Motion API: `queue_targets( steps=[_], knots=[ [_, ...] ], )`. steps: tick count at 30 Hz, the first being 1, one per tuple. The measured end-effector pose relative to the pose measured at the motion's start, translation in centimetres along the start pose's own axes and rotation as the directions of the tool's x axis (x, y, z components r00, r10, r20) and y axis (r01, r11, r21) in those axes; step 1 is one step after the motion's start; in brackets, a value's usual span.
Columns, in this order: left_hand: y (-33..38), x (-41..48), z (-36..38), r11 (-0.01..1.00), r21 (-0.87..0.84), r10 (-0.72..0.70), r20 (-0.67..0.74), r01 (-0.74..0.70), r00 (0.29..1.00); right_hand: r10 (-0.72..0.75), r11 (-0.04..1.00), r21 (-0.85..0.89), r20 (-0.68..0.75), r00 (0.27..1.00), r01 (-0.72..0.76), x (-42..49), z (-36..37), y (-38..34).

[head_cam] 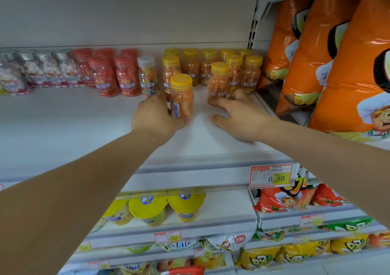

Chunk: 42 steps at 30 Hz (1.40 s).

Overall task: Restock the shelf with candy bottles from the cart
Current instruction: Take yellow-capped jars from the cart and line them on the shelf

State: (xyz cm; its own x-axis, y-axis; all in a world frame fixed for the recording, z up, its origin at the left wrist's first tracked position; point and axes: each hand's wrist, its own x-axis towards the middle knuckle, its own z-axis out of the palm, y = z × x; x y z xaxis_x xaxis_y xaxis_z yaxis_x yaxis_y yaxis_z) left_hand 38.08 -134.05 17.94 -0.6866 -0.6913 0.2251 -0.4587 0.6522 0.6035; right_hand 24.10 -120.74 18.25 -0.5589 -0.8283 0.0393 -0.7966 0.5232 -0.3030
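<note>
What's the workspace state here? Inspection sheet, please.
Surface: white shelf, bottles standing along its back.
Job's things: yellow-cap row at back right; held bottle and right bottle in front of it, both upright.
Clutter: red-cap bottles, one silver-cap bottle, pink packs at left.
Hands: left hand grips held bottle; right hand touches right bottle's base, thumb apart.
Cables: nothing seen.
Surroundings: orange bags at right; price tag; yellow cups below.
</note>
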Motion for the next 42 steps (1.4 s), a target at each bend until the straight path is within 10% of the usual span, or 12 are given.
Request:
queue_targets(
  steps=[13,19,23,37,42],
  knots=[
    [0.6,1.1,0.5,0.999,0.041,-0.016,-0.032,0.018,0.999,0.004,0.995,-0.1,0.025,1.0,-0.002,3.0,0.4,0.8],
    [0.6,1.0,0.3,1.0,0.011,-0.017,0.011,0.017,1.0,-0.054,0.953,0.28,-0.218,0.975,0.115,1.8,-0.2,0.7],
    [0.3,0.7,-0.5,1.0,-0.005,-0.024,0.09,0.025,0.996,-0.074,0.875,0.474,-0.069,0.995,0.098,1.4,0.0,-1.4],
    [-2.2,-0.6,-1.6,0.962,0.254,0.021,0.298,-0.101,0.954,0.152,0.907,0.419,-0.25,0.956,-0.035,1.8,0.5,-2.2],
    [-2.3,-0.7,-1.7,0.954,0.27,0.031,0.346,-0.131,0.938,-0.011,0.846,0.52,-0.199,0.98,0.115,0.0,1.7,-1.6]
  ],
)
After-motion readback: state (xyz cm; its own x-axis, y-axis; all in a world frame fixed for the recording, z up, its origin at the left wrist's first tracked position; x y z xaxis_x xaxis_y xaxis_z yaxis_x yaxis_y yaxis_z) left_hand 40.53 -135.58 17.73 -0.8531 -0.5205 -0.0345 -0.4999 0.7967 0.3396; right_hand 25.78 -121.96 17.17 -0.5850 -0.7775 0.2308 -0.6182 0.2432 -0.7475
